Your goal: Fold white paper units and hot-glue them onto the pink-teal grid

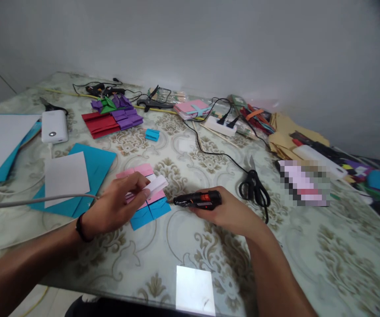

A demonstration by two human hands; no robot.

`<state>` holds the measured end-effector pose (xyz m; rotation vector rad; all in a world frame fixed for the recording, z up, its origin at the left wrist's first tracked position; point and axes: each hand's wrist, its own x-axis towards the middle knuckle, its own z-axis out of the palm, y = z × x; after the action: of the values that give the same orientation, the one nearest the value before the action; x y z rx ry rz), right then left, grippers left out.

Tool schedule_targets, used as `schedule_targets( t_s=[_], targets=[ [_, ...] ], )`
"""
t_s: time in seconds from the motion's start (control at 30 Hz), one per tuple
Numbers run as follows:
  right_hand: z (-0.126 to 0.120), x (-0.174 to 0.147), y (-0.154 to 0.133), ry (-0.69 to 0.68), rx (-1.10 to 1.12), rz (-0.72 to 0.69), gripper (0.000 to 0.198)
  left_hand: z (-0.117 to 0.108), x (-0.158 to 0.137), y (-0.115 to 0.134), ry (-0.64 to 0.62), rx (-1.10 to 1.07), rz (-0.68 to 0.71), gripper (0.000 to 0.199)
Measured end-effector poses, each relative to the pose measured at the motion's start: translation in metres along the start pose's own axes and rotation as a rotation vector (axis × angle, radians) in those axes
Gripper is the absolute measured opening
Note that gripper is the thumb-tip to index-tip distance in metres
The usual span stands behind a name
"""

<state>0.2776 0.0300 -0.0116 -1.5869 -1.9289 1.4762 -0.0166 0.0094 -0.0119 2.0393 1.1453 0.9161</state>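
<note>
Between the thumb and fingers of my left hand (122, 196) is a folded white paper strip (156, 186). Beneath that hand lie folded pink paper pieces (140, 170) and blue folded paper (152, 212), partly covered by my fingers. My right hand (227, 210) is wrapped around a black hot glue gun (198, 200), whose nozzle points left toward the paper pieces, a short gap away from them. A small blue folded piece (152, 134) sits alone farther back on the table.
Black scissors (255, 187) lie right of the glue gun, near its cord. A white power strip (221, 126) is behind. At left are a white power bank (54, 127), blue sheets (100, 160) and white paper (67, 176). Red folded paper (100, 125) rests farther back.
</note>
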Motion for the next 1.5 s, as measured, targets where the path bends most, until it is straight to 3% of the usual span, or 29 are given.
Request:
schedule_targets(
  t_s=[0.93, 1.27, 1.5],
  targets=[
    [-0.005, -0.005, -0.004, -0.055, -0.074, 0.085, 0.021, -0.001, 0.001, 0.002, 0.003, -0.003, -0.001, 0.019],
    [-0.006, -0.007, -0.009, -0.083, 0.003, -0.134, 0.03, -0.001, 0.001, 0.003, -0.008, -0.009, -0.012, 0.019],
    [0.015, -0.002, -0.018, -0.099, 0.054, -0.211, 0.031, -0.001, 0.0, 0.004, 0.009, 0.036, 0.006, 0.017]
  ],
)
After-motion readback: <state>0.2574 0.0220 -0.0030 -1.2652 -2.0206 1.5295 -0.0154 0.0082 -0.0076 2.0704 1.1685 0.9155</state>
